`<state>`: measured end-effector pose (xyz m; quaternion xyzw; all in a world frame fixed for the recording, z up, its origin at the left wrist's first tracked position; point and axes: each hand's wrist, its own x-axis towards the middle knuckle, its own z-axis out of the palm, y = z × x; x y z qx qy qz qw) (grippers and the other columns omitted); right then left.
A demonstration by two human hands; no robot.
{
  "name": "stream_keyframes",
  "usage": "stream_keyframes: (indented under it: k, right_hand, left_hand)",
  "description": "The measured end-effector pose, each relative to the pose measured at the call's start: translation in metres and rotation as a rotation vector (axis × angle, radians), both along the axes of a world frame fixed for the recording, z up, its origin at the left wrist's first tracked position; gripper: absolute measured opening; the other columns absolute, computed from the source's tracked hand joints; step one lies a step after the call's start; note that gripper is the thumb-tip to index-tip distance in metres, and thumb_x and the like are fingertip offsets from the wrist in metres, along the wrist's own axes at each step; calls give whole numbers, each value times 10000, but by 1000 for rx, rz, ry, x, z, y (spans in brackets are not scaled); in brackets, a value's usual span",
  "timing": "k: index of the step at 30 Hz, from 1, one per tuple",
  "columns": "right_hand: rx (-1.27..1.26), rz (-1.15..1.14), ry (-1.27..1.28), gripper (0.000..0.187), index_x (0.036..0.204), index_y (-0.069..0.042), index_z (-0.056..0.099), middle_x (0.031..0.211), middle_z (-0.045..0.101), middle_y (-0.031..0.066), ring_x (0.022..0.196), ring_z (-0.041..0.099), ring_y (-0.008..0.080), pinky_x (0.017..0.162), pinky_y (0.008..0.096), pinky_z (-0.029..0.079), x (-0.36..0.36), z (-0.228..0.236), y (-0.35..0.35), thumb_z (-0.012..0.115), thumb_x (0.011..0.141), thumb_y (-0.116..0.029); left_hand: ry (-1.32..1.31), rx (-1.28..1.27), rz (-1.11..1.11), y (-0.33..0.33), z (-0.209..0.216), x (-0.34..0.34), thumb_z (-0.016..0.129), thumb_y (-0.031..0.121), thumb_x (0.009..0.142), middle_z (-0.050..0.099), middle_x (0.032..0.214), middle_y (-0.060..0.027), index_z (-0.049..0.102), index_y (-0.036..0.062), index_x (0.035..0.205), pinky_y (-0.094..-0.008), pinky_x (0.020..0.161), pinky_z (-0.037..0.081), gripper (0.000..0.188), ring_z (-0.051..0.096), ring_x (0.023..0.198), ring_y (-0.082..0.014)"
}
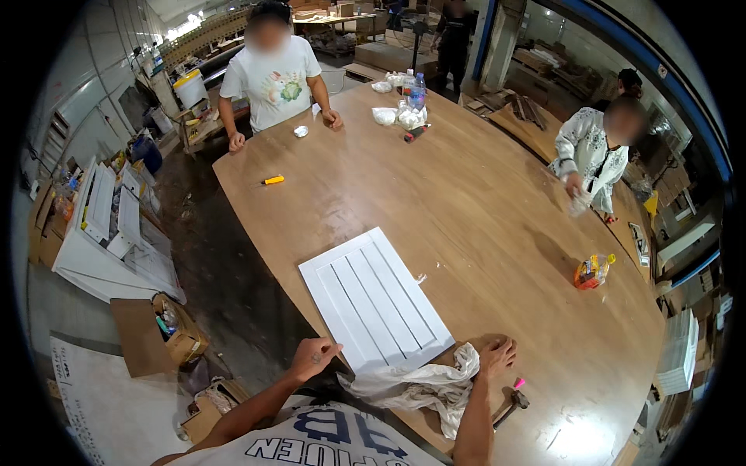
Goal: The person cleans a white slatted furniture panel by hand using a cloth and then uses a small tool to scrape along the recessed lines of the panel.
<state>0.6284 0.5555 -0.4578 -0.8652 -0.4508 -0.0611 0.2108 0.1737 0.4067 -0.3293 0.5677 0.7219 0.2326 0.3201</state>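
Note:
A white grooved door panel [377,299] lies flat on the large brown table [505,256] in front of me. Beside its near left corner is my left hand [316,357], fingers curled closed; whatever they may hold is hidden. My right hand [497,356] rests on the table right of the panel, fingers loosely spread, touching the edge of a crumpled whitish cloth [435,386]. That cloth covers part of the panel's near edge and drapes toward me. Close to my right forearm lie a dark-headed hammer [513,405] and a small pink piece [519,383].
A yellow-handled screwdriver [272,180] lies far left. One person [272,85] stands at the far edge; another [598,151], at the right, holds a whitish wad. A bottle of orange liquid [594,272] stands right. Bottles [417,92] and white rags [408,116] are at the back.

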Motion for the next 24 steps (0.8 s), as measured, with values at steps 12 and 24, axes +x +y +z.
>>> stream_keyframes:
  k: [12,24]
  right_hand:
    - [-239,-124,155,584,1396,9,481,1536,368,290,1441,314,476,1139,613,269,-55,33,64,536,984,-401]
    - [-171,-259,-68,609,1484,-49,473,1577,365,271,1489,279,431,1200,587,178,-68,18,82,478,1005,-425]
  left_hand:
    - [-137,462,-172,258,7,-30,559,330,1045,489,595,-152,511,16,738,-422,527,396,442,491,527,-303]
    - [-210,193,-575,424,-36,65,677,218,938,577,690,-182,618,7,795,-403,570,434,261,547,590,-310]
